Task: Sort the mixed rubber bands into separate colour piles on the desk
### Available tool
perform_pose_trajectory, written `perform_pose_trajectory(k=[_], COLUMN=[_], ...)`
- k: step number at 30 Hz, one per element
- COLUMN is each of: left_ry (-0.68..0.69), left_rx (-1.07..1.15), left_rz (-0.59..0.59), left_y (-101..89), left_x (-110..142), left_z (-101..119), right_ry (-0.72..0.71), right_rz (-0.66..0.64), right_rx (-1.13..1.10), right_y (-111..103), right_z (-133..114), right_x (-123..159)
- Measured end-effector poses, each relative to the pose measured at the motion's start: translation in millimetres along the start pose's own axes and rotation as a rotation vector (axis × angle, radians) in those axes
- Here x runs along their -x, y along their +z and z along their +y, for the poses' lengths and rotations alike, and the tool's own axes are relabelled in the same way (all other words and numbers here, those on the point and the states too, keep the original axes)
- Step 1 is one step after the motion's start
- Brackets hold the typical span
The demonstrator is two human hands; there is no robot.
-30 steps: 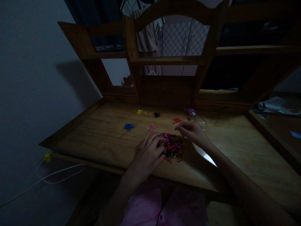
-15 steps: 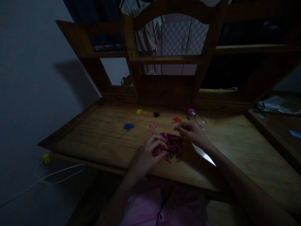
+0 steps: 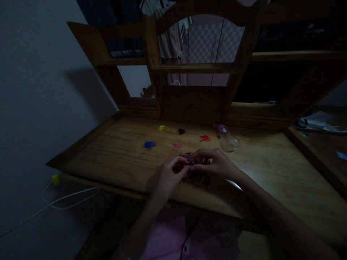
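Note:
A heap of small mixed-colour rubber bands (image 3: pixel 199 176) lies on the wooden desk near its front edge, partly covered by both hands. My left hand (image 3: pixel 169 175) curls over the heap's left side, thumb and forefinger closed on a few rubber bands. From the right, my right hand (image 3: pixel 217 164) brings its bent fingers against the left fingertips; what they pinch is too dark to make out. Beyond the hands lie sorted little piles: blue bands (image 3: pixel 149 145), pink bands (image 3: pixel 176 145), yellow bands (image 3: pixel 162 128), black bands (image 3: pixel 181 131) and red bands (image 3: pixel 205 138).
A clear bulb-shaped bottle (image 3: pixel 229 142) with a pink cap lies behind my right hand. Wooden shelving (image 3: pixel 193 103) rises along the desk's back edge. At the left, a white cord (image 3: pixel 73 206) hangs by a yellow piece (image 3: pixel 55 179). The room is dim.
My right hand has moved left and down from beside the red pile to meet my left fingertips over the heap. My left hand has closed its thumb and forefinger on bands.

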State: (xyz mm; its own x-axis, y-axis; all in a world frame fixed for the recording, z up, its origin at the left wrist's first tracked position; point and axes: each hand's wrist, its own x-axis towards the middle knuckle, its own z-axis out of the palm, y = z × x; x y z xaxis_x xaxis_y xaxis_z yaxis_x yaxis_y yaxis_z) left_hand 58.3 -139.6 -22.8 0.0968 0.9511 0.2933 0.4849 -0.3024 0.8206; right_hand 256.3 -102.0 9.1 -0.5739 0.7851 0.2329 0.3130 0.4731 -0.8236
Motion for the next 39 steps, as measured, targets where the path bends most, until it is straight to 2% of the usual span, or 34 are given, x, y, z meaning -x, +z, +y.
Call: perform_pose_trajectory(k=[10,16,24,30,39], left_ry=[0.145,0.196,0.139,0.074,0.080], left_rx=[-0.136,-0.240,-0.149,-0.079,-0.057], left_rz=[0.101,0.061,0.073,0.110,0.126], left_y=[0.3,-2.1,-6.6,-10.3,1.5], left_x=[8,13,13,18,13], left_z=[21,27,24,15,20], right_ry=[0.035,0.023,0.107,0.219,0.250], right_rz=[0.028,0.008,0.031,0.107,0.082], right_rx=[-0.090,-0.165,-0.187,-0.336,-0.339], right_y=[3,7,5,2,0], right_z=[1,-1,1,8,9], right_x=[0,0,-1,-4,-4])
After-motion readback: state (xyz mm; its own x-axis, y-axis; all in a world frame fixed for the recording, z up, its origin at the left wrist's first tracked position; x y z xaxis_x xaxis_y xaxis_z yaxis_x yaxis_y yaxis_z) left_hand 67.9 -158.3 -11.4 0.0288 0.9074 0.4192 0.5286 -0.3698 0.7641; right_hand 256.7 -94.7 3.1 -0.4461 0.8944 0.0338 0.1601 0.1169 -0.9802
